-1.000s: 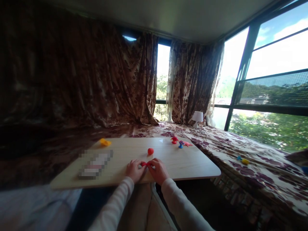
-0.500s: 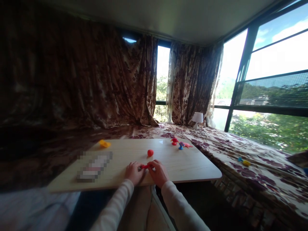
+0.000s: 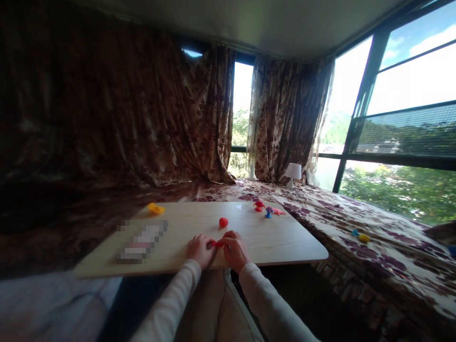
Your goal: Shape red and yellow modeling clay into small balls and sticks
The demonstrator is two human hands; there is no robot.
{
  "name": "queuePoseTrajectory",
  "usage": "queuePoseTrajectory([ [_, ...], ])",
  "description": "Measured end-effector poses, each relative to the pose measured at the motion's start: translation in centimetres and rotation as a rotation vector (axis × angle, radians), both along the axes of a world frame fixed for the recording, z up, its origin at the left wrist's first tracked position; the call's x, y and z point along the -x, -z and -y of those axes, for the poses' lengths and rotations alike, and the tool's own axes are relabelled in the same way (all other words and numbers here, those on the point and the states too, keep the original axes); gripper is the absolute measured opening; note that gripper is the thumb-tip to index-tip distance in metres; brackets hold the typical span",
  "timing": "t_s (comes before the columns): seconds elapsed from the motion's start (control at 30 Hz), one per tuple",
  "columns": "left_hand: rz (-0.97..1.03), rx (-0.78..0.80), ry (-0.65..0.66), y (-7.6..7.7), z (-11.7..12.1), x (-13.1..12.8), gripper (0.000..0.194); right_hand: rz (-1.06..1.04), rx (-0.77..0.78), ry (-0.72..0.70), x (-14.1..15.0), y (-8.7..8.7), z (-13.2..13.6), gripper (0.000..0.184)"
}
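Note:
Between my two hands is a small red piece (image 3: 215,243), which looks like modelling clay and is partly covered by my fingers. My left hand (image 3: 200,250) pinches its left end with the fingertips, low over the table's near edge. From the other side, my right hand (image 3: 235,248) grips the right end between thumb and fingers. A red ball (image 3: 223,222) rests on the table just beyond my hands, touching neither.
On the pale wooden table (image 3: 285,242) lie a yellow piece (image 3: 156,208), a blurred-out flat item (image 3: 142,242), a red figure (image 3: 259,206), a blue figure (image 3: 268,213) and a pink-red flat piece (image 3: 279,212). A white lamp (image 3: 293,173) stands behind on patterned cloth.
The view has tilted slightly, so the table sits a little higher. My right-hand fingers have shifted on the red piece, which both hands still hold.

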State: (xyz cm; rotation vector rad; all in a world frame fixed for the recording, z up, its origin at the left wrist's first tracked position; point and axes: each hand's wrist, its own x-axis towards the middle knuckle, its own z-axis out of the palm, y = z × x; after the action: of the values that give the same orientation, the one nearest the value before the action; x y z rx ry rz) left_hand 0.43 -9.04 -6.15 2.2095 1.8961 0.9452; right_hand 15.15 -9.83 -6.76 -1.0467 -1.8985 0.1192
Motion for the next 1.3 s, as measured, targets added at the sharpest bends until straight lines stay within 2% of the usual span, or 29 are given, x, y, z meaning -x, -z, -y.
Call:
queuePoseTrajectory([
  [0.53,0.016,-0.007,-0.014,-0.3,0.39,-0.25,0.014,0.165,0.001,-0.049,-0.12,-0.47,0.47,0.053],
  [0.77,0.027,-0.016,0.002,-0.43,0.44,-0.2,0.015,0.066,0.029,0.068,-0.09,-0.37,0.28,0.048],
  [1.13,0.034,0.02,0.003,-0.81,0.71,-0.33,0.015,-0.029,0.006,0.098,-0.11,0.1,-0.12,0.048],
  [1.3,0.048,0.014,0.006,-0.8,0.67,-0.32,0.012,-0.035,0.029,0.127,-0.18,0.27,-0.29,0.041],
])
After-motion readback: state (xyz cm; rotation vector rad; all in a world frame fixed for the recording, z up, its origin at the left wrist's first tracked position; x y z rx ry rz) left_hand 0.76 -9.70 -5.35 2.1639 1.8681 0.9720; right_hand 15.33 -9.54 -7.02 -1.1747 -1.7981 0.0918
